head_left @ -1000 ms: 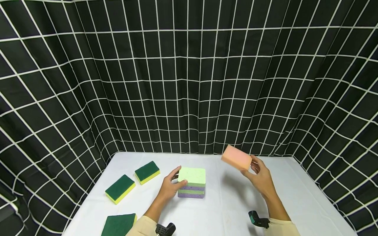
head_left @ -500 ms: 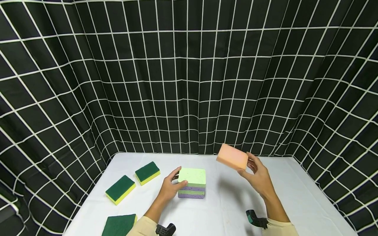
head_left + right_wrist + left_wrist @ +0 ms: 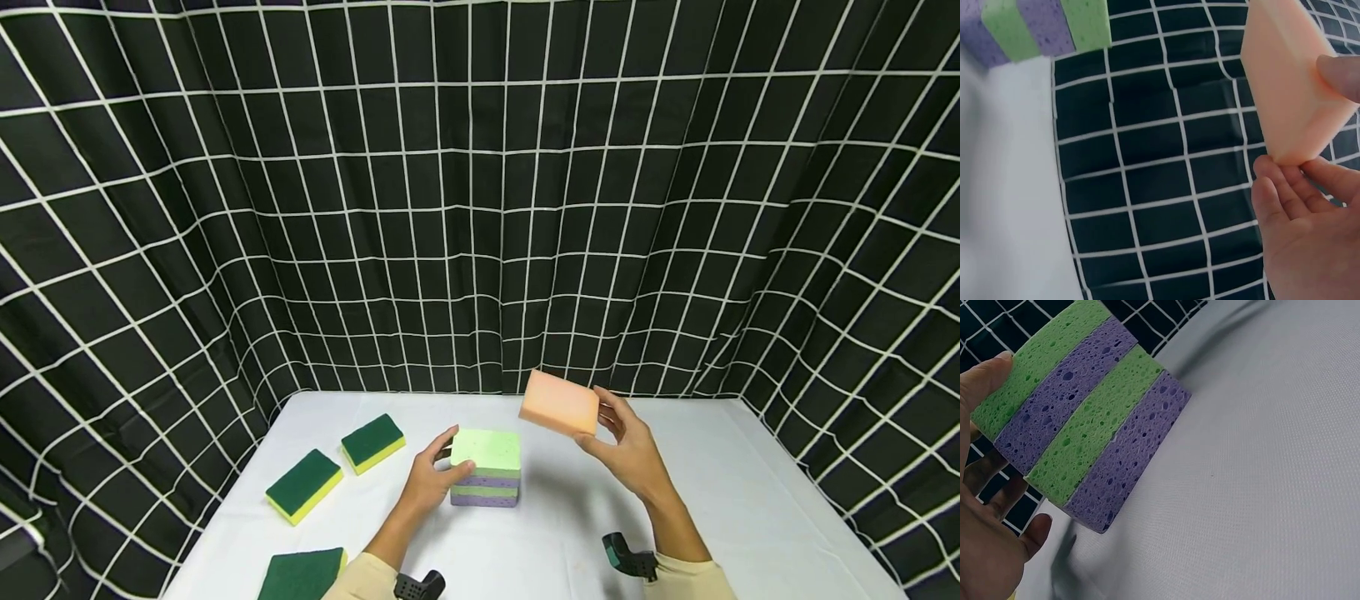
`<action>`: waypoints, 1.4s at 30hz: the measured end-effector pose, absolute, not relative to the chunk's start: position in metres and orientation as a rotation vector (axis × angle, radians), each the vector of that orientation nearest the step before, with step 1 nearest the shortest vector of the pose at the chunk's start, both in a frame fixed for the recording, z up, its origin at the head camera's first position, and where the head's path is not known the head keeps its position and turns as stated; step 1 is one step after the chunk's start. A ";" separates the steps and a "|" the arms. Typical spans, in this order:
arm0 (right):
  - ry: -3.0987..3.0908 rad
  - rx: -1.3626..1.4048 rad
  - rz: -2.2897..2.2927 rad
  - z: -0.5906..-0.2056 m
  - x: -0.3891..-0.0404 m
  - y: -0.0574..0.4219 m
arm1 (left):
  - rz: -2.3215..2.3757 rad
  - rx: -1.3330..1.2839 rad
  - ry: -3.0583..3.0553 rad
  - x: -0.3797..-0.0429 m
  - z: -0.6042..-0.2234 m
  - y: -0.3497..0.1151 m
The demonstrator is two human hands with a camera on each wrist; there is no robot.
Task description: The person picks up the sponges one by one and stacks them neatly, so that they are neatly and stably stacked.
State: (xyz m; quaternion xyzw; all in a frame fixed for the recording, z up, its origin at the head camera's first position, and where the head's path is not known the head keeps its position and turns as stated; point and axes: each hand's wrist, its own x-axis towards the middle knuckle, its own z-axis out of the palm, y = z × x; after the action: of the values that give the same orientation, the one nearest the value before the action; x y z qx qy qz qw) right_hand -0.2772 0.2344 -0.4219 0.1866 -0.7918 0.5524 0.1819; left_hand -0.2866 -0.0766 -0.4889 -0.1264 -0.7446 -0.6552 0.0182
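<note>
A stack of sponges [image 3: 485,481] stands on the white table, green and purple in turn with green on top. My left hand [image 3: 428,485] holds it at the left side, the thumb on the front of the top layers. In the left wrist view the thumb lies on the top green sponge [image 3: 1054,353], while the other fingers are at its left side. To the right of the stack, raised above the table, a peach-orange sponge [image 3: 561,403] is tilted. My right hand [image 3: 627,452] pinches its right end between thumb and fingers.
On the left of the white table [image 3: 540,550] lie three green-and-yellow scouring sponges: one far [image 3: 372,442], one in the middle [image 3: 303,485], one near [image 3: 300,575], partly behind the left sleeve. A black curtain [image 3: 480,250] with a white grid surrounds the table.
My right hand has carried the orange sponge leftward, closer to the stack. The left hand and the stack have stayed in place.
</note>
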 end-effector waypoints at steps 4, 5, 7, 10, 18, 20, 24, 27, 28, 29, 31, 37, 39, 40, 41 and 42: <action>-2.243 0.560 1.567 -0.410 -0.269 0.221 | -2.023 -0.402 -2.318 -0.285 -0.488 -0.076; -2.246 0.563 1.569 -0.407 -0.267 0.217 | -2.021 -0.406 -2.319 -0.285 -0.488 -0.077; -2.254 0.568 1.571 -0.403 -0.264 0.211 | -2.022 -0.409 -2.320 -0.285 -0.489 -0.077; -2.263 0.586 1.573 -0.402 -0.264 0.203 | -2.039 -0.404 -2.308 -0.286 -0.490 -0.077; -2.297 0.636 1.609 -0.407 -0.269 0.182 | -2.082 -0.422 -2.282 -0.289 -0.492 -0.078; -2.316 0.646 1.602 -0.409 -0.271 0.178 | -2.080 -0.431 -2.282 -0.289 -0.492 -0.078; -2.349 0.664 1.607 -0.416 -0.274 0.172 | -2.085 -0.437 -2.283 -0.288 -0.491 -0.078; -2.339 0.673 1.631 -0.427 -0.279 0.168 | -2.073 -0.436 -2.289 -0.287 -0.491 -0.078; -2.338 0.668 1.640 -0.432 -0.283 0.167 | -2.064 -0.434 -2.292 -0.287 -0.491 -0.078; -2.341 0.662 1.642 -0.438 -0.286 0.166 | -2.067 -0.430 -2.289 -0.287 -0.492 -0.078; -2.350 0.649 1.655 -0.450 -0.293 0.164 | -2.071 -0.415 -2.284 -0.290 -0.497 -0.079; -2.377 0.640 1.668 -0.467 -0.300 0.160 | -2.068 -0.374 -2.279 -0.302 -0.523 -0.081; -2.394 0.623 1.659 -0.468 -0.301 0.159 | -2.063 -0.371 -2.280 -0.304 -0.524 -0.080; -2.401 0.618 1.650 -0.468 -0.301 0.159 | -2.058 -0.372 -2.279 -0.305 -0.524 -0.080; -2.411 0.615 1.642 -0.468 -0.301 0.159 | -2.055 -0.374 -2.278 -0.305 -0.524 -0.079; -2.419 0.611 1.636 -0.468 -0.302 0.159 | -2.048 -0.381 -2.275 -0.306 -0.525 -0.079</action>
State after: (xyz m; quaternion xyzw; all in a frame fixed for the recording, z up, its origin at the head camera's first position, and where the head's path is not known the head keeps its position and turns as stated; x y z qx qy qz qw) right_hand -0.3016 0.1588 -0.4678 0.2043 -0.8083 0.5465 0.0789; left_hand -0.3055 -0.0787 -0.5247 -0.1236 -0.7372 -0.6637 0.0285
